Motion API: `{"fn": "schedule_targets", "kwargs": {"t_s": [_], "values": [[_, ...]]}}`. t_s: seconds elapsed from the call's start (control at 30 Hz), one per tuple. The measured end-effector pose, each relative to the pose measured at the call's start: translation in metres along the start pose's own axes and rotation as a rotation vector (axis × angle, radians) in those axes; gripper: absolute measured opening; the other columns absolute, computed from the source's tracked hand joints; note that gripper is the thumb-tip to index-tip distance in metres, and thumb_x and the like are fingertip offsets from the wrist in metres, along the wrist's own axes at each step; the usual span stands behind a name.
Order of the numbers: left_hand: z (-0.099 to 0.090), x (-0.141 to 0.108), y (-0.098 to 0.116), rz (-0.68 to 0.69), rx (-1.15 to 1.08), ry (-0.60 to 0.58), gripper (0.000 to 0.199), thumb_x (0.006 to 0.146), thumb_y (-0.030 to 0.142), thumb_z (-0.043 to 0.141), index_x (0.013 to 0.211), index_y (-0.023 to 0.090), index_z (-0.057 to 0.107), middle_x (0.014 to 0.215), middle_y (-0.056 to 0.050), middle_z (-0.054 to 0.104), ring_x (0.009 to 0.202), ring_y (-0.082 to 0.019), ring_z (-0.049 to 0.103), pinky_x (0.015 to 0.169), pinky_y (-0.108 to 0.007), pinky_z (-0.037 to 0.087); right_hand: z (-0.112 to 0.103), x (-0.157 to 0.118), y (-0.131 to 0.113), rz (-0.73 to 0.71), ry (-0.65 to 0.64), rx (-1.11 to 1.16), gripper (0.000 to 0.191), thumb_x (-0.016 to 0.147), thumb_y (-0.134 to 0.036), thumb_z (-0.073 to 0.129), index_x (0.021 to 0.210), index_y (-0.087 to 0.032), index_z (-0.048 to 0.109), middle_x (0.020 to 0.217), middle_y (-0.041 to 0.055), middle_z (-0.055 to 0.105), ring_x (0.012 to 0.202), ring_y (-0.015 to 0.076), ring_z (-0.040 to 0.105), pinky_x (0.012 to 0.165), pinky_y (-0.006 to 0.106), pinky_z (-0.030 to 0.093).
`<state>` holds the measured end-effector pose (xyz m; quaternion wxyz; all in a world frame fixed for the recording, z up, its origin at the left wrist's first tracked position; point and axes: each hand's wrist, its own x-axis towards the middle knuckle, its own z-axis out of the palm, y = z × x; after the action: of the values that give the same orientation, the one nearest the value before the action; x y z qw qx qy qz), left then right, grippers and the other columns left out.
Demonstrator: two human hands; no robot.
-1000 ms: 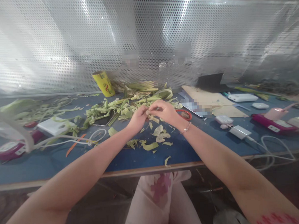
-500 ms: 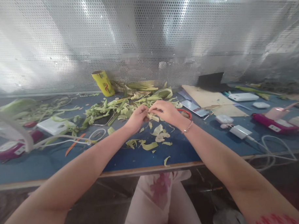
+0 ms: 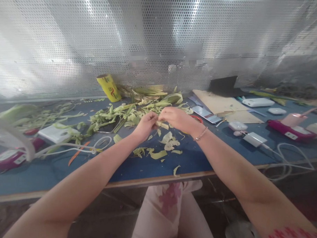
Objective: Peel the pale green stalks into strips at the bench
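Over the front of a heap of green leaves and stalks (image 3: 132, 113), my left hand (image 3: 147, 125) is closed, its fingertips pinched together. My right hand (image 3: 174, 118) meets it from the right, fingers bent and pressed together, with a bracelet on the wrist. Whatever lies between the fingertips is too small to name. Pale leaf pieces (image 3: 170, 141) lie on the blue table (image 3: 139, 168) just below the hands. A curled green strip (image 3: 158, 154) is nearer the table's front edge.
A yellow roll (image 3: 109, 88) leans at the back by a perforated metal sheet (image 3: 155, 35). On the right are a phone (image 3: 206, 114), cardboard (image 3: 220, 101), a white charger (image 3: 255, 140) with cable and a purple device (image 3: 291, 131). At left lies a white box (image 3: 56, 133).
My right hand has turned slightly, its back now more towards the camera and its wrist a little further right. My left hand has hardly moved.
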<state>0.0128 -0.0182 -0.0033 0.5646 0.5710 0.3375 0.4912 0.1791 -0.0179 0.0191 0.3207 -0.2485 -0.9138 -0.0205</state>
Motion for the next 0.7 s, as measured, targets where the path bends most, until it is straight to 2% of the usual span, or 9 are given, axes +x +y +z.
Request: {"fn": "schedule_targets", "kwargs": {"t_s": [0.13,0.27,0.37,0.47,0.53,0.7], "values": [[0.002,0.000,-0.001,-0.011,-0.020,0.006,0.022,0.074,0.027,0.062,0.064,0.015,0.046,0.054,0.005,0.041,0.046,-0.004,0.036,0.048,-0.018,0.032,-0.001,0.000,0.001,-0.007,-0.029,0.047,0.028,0.088,-0.010,0.038,0.087,-0.017,0.065,0.090,0.0062,0.059,0.086,0.0148,0.055,0.079,0.031,0.045],[0.001,0.000,-0.001,-0.021,-0.003,0.021,0.023,0.073,0.027,0.062,0.063,0.015,0.046,0.054,0.006,0.042,0.045,-0.004,0.036,0.047,-0.018,0.032,0.001,0.001,0.001,0.033,-0.026,0.078,0.026,0.087,-0.011,0.041,0.083,-0.018,0.065,0.090,0.0054,0.061,0.082,0.0148,0.056,0.076,0.031,0.046],[0.000,0.001,-0.002,-0.018,0.031,0.054,0.022,0.074,0.026,0.062,0.065,0.015,0.046,0.055,0.005,0.042,0.045,-0.004,0.038,0.047,-0.018,0.033,0.004,0.002,-0.001,0.119,0.019,0.159,0.019,0.085,-0.014,0.046,0.087,-0.019,0.064,0.089,0.0046,0.064,0.083,0.0151,0.059,0.077,0.031,0.047],[-0.002,0.003,-0.003,-0.019,0.069,0.083,0.018,0.077,0.026,0.059,0.068,0.016,0.047,0.057,0.004,0.045,0.046,-0.005,0.041,0.048,-0.019,0.035,0.010,0.003,-0.003,0.270,0.070,0.289,0.015,0.083,-0.015,0.051,0.094,-0.020,0.059,0.090,0.0042,0.066,0.085,0.0152,0.062,0.076,0.030,0.049],[-0.003,0.004,-0.004,-0.018,0.098,0.109,0.018,0.078,0.026,0.057,0.067,0.016,0.047,0.057,0.004,0.046,0.045,-0.005,0.042,0.048,-0.019,0.037,0.014,0.004,-0.003,0.344,0.098,0.351,0.013,0.081,-0.015,0.053,0.092,-0.019,0.057,0.089,0.0045,0.067,0.086,0.0152,0.063,0.078,0.030,0.049],[-0.006,0.006,-0.008,-0.002,0.142,0.145,0.017,0.078,0.025,0.058,0.067,0.015,0.049,0.056,0.004,0.047,0.046,-0.005,0.043,0.048,-0.019,0.037,0.017,0.005,-0.006,0.392,0.096,0.387,0.009,0.081,-0.016,0.051,0.087,-0.018,0.058,0.089,0.0053,0.067,0.084,0.0151,0.064,0.077,0.030,0.049]]}}
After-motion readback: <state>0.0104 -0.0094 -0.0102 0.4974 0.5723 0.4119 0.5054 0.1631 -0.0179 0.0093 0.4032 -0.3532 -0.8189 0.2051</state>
